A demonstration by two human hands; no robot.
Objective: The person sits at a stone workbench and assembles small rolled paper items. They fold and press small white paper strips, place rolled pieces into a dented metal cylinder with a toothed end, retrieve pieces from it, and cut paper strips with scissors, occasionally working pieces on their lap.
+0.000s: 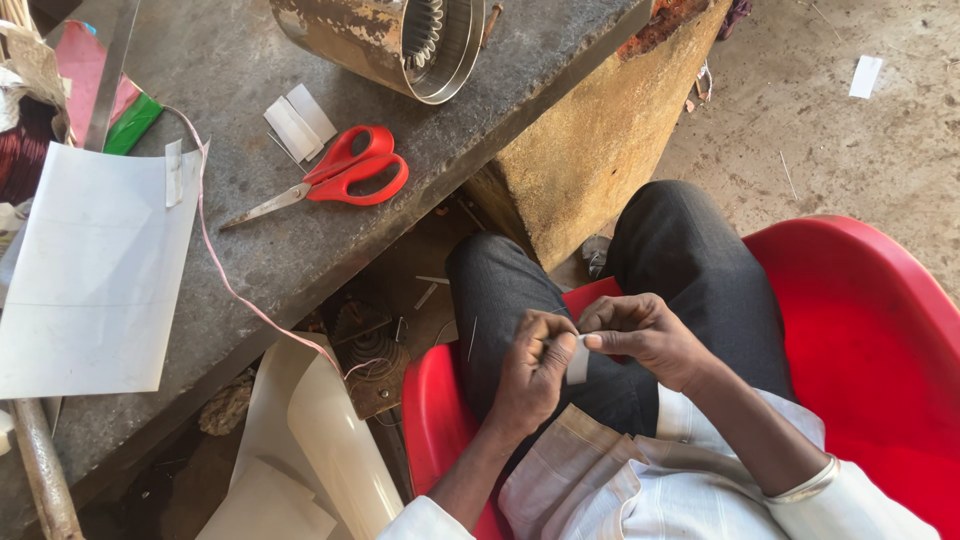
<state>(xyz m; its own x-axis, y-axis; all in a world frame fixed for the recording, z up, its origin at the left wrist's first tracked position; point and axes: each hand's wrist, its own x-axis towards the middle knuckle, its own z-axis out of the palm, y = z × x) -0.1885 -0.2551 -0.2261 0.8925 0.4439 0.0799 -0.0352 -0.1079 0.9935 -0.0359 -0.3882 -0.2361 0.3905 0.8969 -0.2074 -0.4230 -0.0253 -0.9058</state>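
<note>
Across the upper left of the frame runs the grey stone slab [300, 250] of my workbench, with its ochre block support [590, 150] below the middle top. At the right I sit in a red plastic chair [870, 340], my dark trousers [690, 270] filling the centre. On the far left of the slab lies a large white sheet [90, 290], and at the top centre a rusty metal cylinder [390, 35] rests on its side. Just below it, the red-handled scissors [335, 178] lie closed on the slab, beside a few small white slips [298, 122]. A thin pink cord [225, 280] trails from the slab down toward the lower centre.

Lower centre, over my lap, my left hand [535, 370] is curled shut, and my right hand [640, 335] meets it; both pinch a small white paper strip [578, 362] between thumbs and fingertips. That strip stands upright between the two hands, just above my thigh.
</note>
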